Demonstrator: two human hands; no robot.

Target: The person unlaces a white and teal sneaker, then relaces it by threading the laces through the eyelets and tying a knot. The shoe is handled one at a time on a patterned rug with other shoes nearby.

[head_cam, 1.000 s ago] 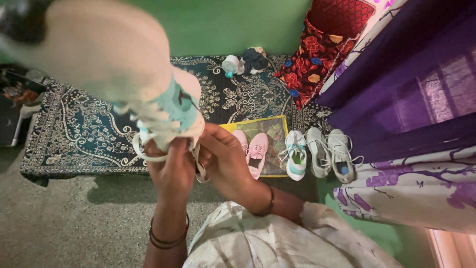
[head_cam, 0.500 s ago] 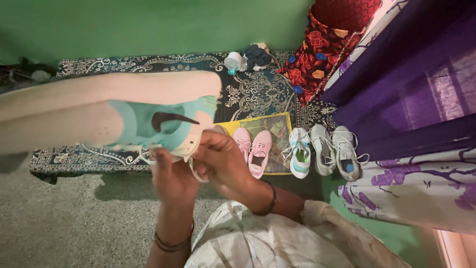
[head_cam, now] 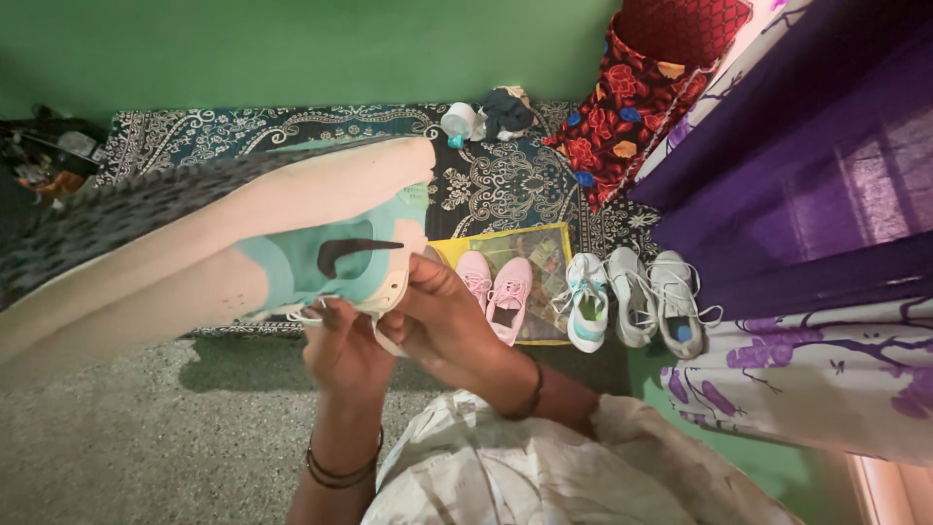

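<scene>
your left hand (head_cam: 342, 348) and right hand (head_cam: 442, 321) both pinch the white laces of the cream and teal sneaker with a dark curved logo (head_cam: 321, 255), held up close and blurred at left. beyond, a flat yellow-edged clear plastic packet (head_cam: 537, 255) lies on the floor by the teal patterned rug (head_cam: 486, 185), with the pair of pink sneakers (head_cam: 496, 292) resting on it. right of them stand white sneakers (head_cam: 637, 297). whether the packet holds anything, you cannot tell.

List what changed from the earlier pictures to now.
The teal and white sneaker swung from sole-up to lying sideways, its sole edge uppermost. Both the left hand and right hand kept hold at its laces. The pink shoes and white sneakers stayed in their row.
</scene>
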